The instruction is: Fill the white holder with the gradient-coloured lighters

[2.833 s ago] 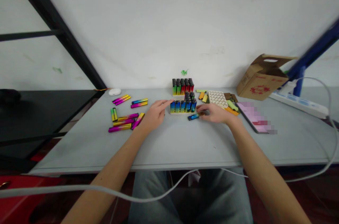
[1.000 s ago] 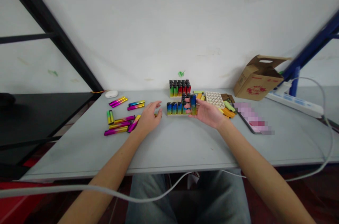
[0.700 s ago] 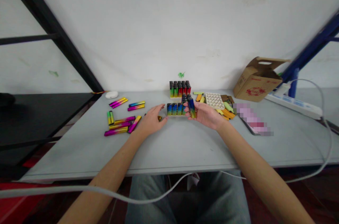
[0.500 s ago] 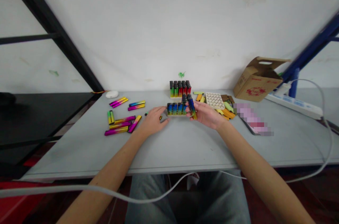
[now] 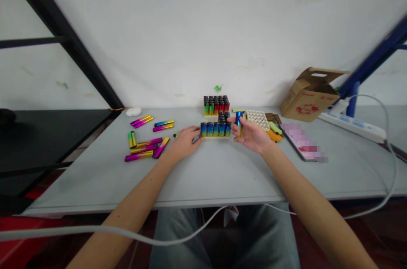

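Little weight to expect from lighter [image 5: 238, 118]: small, stiff, hard-shelled, probably slick on its glossy sides. Best taken across the middle of the body, thumb against fingers, clear of either end. No crushing risk by the look of it, though likely to skid out of a loose pinch.

Blue at the top, fading to yellow lower down; too small to tell which end is up. Held upright, lifted off the surface [image 5: 203, 176], just right of row [image 5: 214, 129] and just left of tray [image 5: 258, 119].

Right hand [image 5: 251, 135] closed around lower half of lighter, fingers curled behind, thumb across the front. Left hand [image 5: 184, 142] palm down on surface, fingers [image 5: 196, 132] loosely stretched and holding nothing, tips touching left end of row.

Row: blue-to-yellow lighters standing side by side, a few more behind its right end. Farther back, near the wall, block [image 5: 216, 106] of green and red ones. Left of left hand, sticks [image 5: 144, 150] in purple and yellow lying loose. Right of tray, phone [image 5: 302, 142]; beyond it, box [image 5: 313, 93], well apart from both hands.
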Tool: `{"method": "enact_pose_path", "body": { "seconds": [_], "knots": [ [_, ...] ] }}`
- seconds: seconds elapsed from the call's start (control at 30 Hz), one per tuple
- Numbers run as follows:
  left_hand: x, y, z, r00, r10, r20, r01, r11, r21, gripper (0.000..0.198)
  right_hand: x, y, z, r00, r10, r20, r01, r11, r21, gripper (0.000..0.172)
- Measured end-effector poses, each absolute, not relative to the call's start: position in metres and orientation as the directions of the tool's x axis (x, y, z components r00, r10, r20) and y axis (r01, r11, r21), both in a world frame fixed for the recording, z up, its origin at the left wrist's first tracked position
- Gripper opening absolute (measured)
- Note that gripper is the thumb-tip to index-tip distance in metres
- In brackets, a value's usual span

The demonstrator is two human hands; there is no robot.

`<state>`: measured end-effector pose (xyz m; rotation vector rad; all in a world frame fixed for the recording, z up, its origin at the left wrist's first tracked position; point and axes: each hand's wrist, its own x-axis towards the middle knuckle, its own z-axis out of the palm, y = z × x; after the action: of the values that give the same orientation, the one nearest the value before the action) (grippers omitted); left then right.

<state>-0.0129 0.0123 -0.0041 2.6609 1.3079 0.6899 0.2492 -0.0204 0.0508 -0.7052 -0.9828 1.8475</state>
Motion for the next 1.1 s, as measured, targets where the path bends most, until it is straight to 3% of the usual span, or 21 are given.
{"method": "enact_pose_path", "body": {
  "seconds": [0.13,0.33,0.67,1.1],
  "knots": [
    [-0.011,0.010,0.000,0.511,0.797,0.324,0.762,-0.594,0.259,0.030,0.253,-0.019,0.057,-0.450,0.890,-0.068,-0.533,-0.329,-0.780,0.040],
    [-0.009,0.005,0.004,0.496,0.811,0.310,0.779,-0.574,0.254,0.031,0.256,-0.014,0.053,-0.455,0.884,-0.107,-0.549,-0.373,-0.748,0.045],
    [-0.017,0.011,-0.003,0.517,0.797,0.313,0.790,-0.585,0.184,0.035,0.255,-0.003,0.042,-0.232,0.955,-0.185,-0.425,-0.271,-0.864,0.038],
    [-0.026,0.019,-0.008,0.560,0.742,0.369,0.739,-0.649,0.183,0.031,0.243,0.001,0.027,-0.160,0.963,-0.218,-0.336,-0.261,-0.905,0.031]
  ]
}}
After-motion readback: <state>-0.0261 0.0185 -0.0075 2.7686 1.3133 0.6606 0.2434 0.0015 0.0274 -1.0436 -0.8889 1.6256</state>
